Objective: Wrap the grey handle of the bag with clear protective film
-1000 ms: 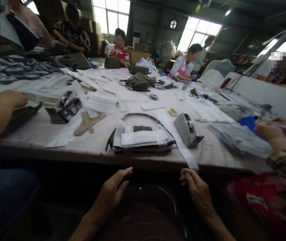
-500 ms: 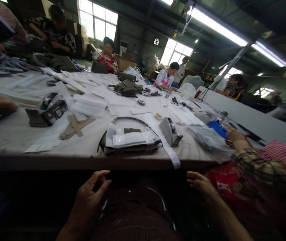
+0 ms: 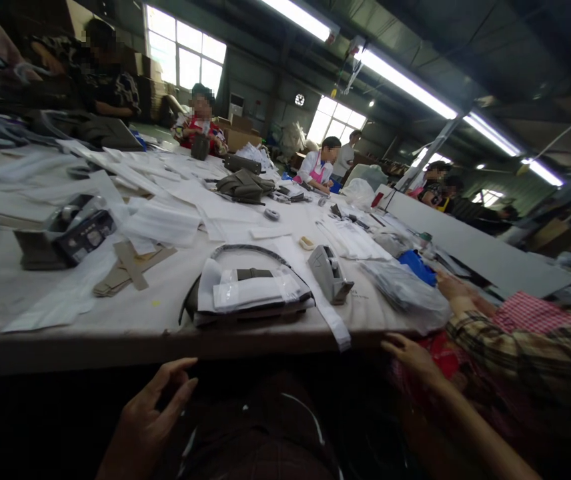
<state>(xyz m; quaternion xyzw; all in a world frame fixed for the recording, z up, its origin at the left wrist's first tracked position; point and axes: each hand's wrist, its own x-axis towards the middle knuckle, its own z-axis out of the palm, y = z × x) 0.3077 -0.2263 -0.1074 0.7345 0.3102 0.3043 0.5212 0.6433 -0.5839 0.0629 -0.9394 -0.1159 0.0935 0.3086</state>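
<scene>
Head view looks over the edge of a long work table point(image 3: 40, 333); both hands sit below that edge, over the lap. The left hand point(image 3: 150, 417) is open with fingers spread and holds nothing; the right hand point(image 3: 410, 357) is open and empty too, its fingertips near the end of a white paper strip point(image 3: 334, 325) hanging over the edge. A grey handbag point(image 3: 250, 312), half wrapped in paper and clear film, lies at the edge between them, a tape dispenser point(image 3: 330, 273) just beside it. Handling it well likely means gripping the bag's two ends, so the loose wrapping does not slide; a neighbour's hand point(image 3: 453, 288) works near on the right
</scene>
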